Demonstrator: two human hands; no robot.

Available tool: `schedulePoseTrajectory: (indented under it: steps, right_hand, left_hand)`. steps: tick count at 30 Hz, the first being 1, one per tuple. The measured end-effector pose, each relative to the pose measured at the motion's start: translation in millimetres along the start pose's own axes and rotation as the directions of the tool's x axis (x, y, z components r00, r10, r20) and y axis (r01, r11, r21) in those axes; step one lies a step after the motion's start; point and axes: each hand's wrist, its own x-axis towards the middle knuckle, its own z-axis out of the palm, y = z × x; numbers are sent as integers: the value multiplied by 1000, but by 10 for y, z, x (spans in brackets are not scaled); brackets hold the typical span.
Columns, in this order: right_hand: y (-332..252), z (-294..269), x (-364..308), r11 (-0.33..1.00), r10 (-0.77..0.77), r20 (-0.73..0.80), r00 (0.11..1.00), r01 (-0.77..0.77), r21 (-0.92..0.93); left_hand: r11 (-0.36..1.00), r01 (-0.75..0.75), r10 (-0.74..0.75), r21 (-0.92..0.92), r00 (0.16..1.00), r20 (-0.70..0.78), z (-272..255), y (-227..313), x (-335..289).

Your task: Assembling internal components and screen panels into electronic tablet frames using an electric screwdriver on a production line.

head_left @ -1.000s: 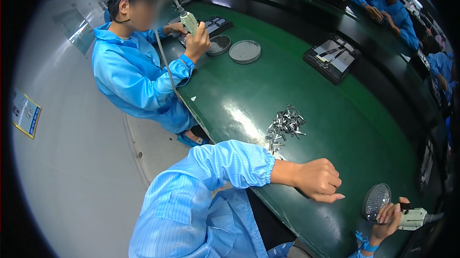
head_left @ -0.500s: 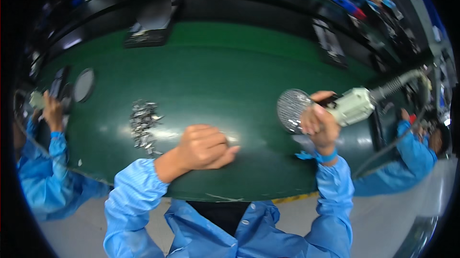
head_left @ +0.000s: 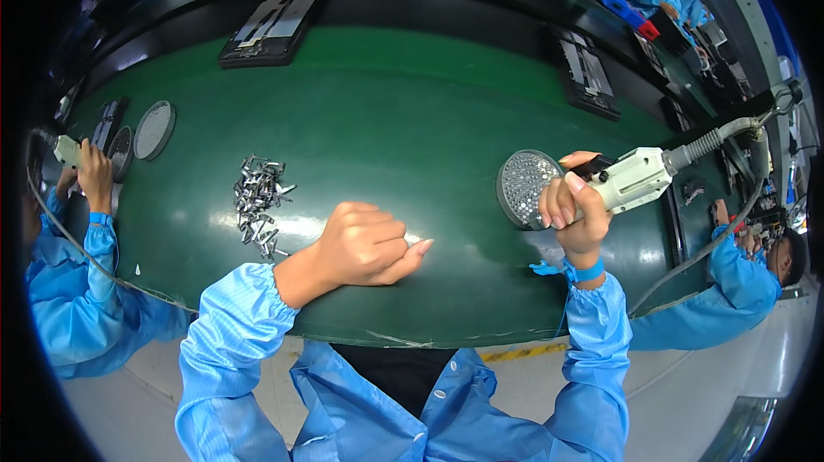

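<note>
My right hand [head_left: 577,215] is closed around a pale electric screwdriver [head_left: 633,180], held nearly level. Its fingers overlap the near right edge of a round dish [head_left: 525,172] filled with small shiny pieces; the tool's tip is hidden. A blue band circles this wrist. My left hand [head_left: 365,246] rests on the green table [head_left: 403,144] as a loose fist, thumb pointing right; anything inside it is hidden. Beyond and left of that fist lies a pile of small metal parts [head_left: 257,196].
Flat dark electronic devices lie at the far left [head_left: 275,24] and far right [head_left: 586,73]. Other workers in blue sit at both sides; the left one's hand [head_left: 94,177] holds a similar tool near a round lid [head_left: 154,130]. A grey cable [head_left: 730,226] hangs at the right.
The view has tilted a little, so the table and hands sit slightly higher in the picture, and the blur has gone. Both hands keep nearly the same pose.
</note>
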Motion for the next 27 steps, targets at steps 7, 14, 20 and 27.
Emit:
schedulePoseTrajectory:
  steps: [7, 14, 20, 27]
  right_hand:
    - [48, 2, 26, 1000, 5, -15, 1000, -4, 8]
    - [52, -58, 40, 999, -13, -2, 1000, 13, -32]
    - [48, -56, 76, 998, -24, -13, 1000, 24, -57]
    - [16, -43, 73, 1000, 11, -28, 1000, -11, -23]
  left_hand:
    - [999, 30, -29, 17, 998, -48, 37, -22, -58]
    - [999, 35, -37, -23, 996, -81, 1, 15, -1]
    - [991, 83, -92, -101, 992, -91, 14, 17, 8]
    - [991, 86, -93, -98, 993, -70, 21, 20, -1]
